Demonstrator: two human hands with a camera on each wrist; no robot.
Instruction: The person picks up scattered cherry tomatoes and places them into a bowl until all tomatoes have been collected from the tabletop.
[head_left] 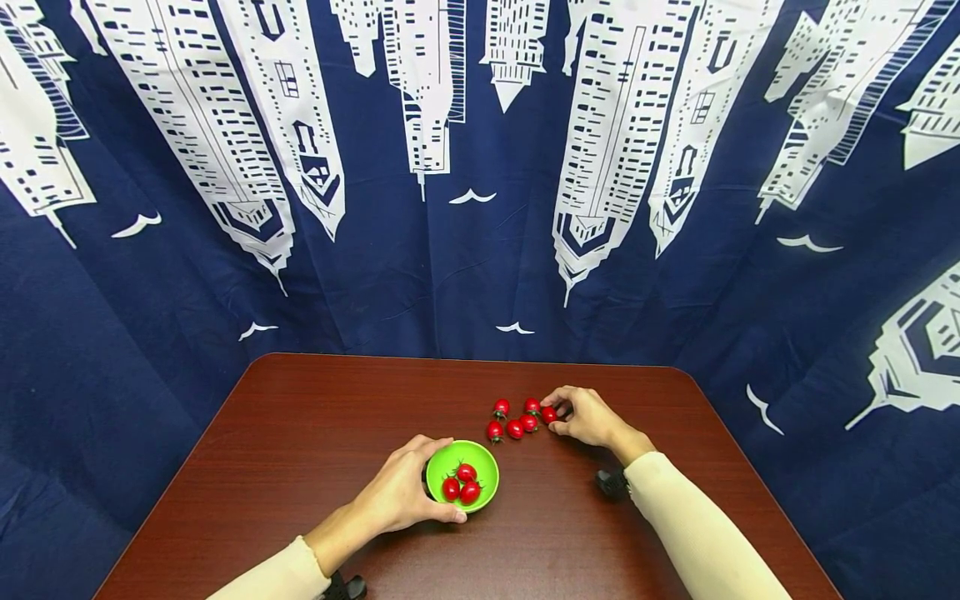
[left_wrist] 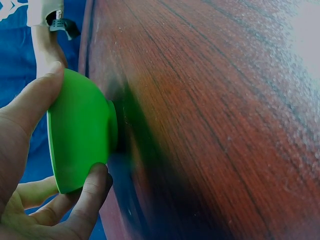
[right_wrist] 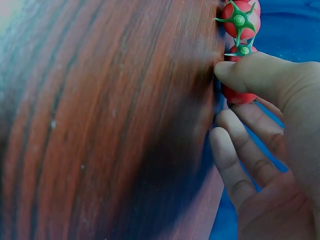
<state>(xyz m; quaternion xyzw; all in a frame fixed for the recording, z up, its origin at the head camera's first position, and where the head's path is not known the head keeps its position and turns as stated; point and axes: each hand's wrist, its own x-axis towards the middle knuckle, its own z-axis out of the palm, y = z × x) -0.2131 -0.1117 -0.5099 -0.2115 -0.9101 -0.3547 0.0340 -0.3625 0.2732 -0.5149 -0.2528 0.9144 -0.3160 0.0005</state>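
My left hand (head_left: 405,487) grips a small green bowl (head_left: 489,468), thumb on its near side and fingers along the far side. Three red cherry tomatoes (head_left: 467,472) with green stems lie inside it. From the left wrist view only the outside of the bowl (left_wrist: 80,135) shows, between thumb and fingers. To the right, my right hand (head_left: 592,419) pinches a cherry tomato (head_left: 549,414) at the end of a loose group. The right wrist view has the thumb across this tomato (right_wrist: 241,96), partly hiding it, with another tomato (right_wrist: 241,21) beyond.
Several more cherry tomatoes (head_left: 514,428) lie close together on the brown wooden table (head_left: 337,417), between the bowl and my right hand. Behind the table hangs a dark blue cloth (head_left: 375,275) printed with white buildings. A black wrist device (head_left: 612,483) sits under the right forearm.
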